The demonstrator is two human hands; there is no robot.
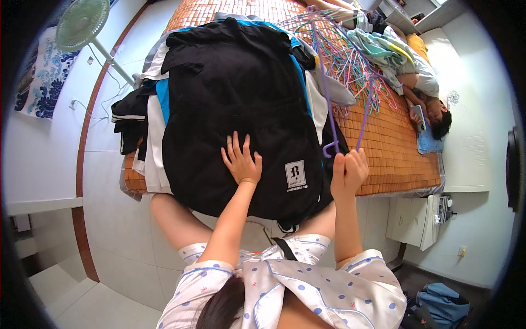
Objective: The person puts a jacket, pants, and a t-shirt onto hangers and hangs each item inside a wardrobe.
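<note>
My left hand (pixel 241 159) lies flat, fingers spread, on a black garment (pixel 241 104) that tops a pile of clothes at the near edge of the bed. A white rectangular label (pixel 296 174) sits on the garment just right of that hand. My right hand (pixel 347 171) is closed around a purple plastic hanger (pixel 329 104), whose hook points down by my fingers and whose long arms run up toward a tangle of coloured hangers (pixel 350 60).
The bed carries a woven bamboo mat (pixel 394 148). Another person (pixel 422 82) lies along its right side holding a phone. A standing fan (pixel 82 24) is at upper left, a white bedside cabinet (pixel 419 219) at lower right, and a blue bag (pixel 438 301) on the floor.
</note>
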